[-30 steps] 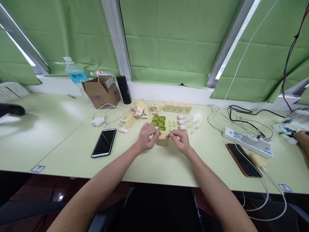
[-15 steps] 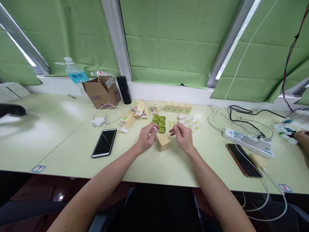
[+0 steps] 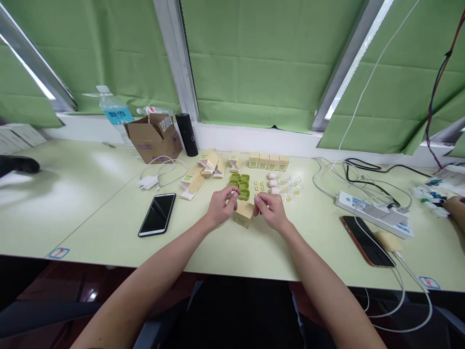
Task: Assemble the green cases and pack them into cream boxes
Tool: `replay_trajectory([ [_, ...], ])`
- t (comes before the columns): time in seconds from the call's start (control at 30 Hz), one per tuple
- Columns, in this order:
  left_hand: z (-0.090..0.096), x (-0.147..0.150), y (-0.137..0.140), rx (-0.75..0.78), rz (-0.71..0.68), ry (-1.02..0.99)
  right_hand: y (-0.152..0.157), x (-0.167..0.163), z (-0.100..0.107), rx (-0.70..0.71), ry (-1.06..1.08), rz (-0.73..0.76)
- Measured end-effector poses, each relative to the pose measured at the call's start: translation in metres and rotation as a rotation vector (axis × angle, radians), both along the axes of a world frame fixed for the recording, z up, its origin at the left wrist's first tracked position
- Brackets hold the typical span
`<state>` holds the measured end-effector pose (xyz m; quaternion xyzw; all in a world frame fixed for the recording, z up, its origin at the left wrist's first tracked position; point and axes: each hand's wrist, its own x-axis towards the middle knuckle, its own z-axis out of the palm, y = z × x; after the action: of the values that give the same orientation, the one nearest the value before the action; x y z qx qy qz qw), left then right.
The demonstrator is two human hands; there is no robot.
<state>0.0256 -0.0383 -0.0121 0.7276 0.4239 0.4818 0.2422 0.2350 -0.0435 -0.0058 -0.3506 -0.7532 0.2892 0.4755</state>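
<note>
A small kraft cardboard box (image 3: 243, 215) stands on the table between my hands, a green-framed label on its near side. My left hand (image 3: 221, 207) is at its left edge, fingers curled and thumb tip against the box. My right hand (image 3: 272, 209) pinches at the box's right edge, thumb and fingers together. Just beyond are several small green containers (image 3: 244, 194) in two columns. Right of them lie tiny yellow pieces (image 3: 256, 188), pale pink blocks (image 3: 272, 183) and clear round plastic pieces (image 3: 295, 179) with yellow spots.
Opened kraft boxes (image 3: 192, 183) lie at back left, a row of closed ones (image 3: 269, 161) behind. A phone (image 3: 157, 214), charger (image 3: 148, 182), brown carton (image 3: 154, 140) and black bottle (image 3: 186, 135) stand left. Right are a power strip (image 3: 374, 213), cables, another phone (image 3: 366, 241) and another person's hand (image 3: 456, 211).
The kraft box has turned so that its labelled side faces me. My right hand has moved slightly left and its fingers have closed at the box's edge. My left hand has barely moved.
</note>
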Motion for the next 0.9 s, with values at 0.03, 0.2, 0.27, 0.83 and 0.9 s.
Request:
replay_trajectory([
  [0.03,-0.001,0.0,0.0,-0.013,-0.005,-0.01,0.001,0.0,-0.001,0.004,0.007,-0.049],
  [0.2,-0.004,-0.002,0.002,-0.017,0.047,-0.056,0.006,0.003,-0.001,0.08,-0.003,-0.205],
  [0.27,-0.004,-0.002,0.003,-0.016,0.076,-0.072,0.004,0.002,0.002,0.129,-0.052,-0.196],
  [0.83,0.048,-0.002,-0.015,-0.071,-0.301,0.746,0.002,0.004,0.009,0.445,0.012,-0.41],
  [0.9,0.052,0.0,-0.012,-0.08,-0.281,0.769,0.0,0.003,0.01,0.483,0.011,-0.407],
])
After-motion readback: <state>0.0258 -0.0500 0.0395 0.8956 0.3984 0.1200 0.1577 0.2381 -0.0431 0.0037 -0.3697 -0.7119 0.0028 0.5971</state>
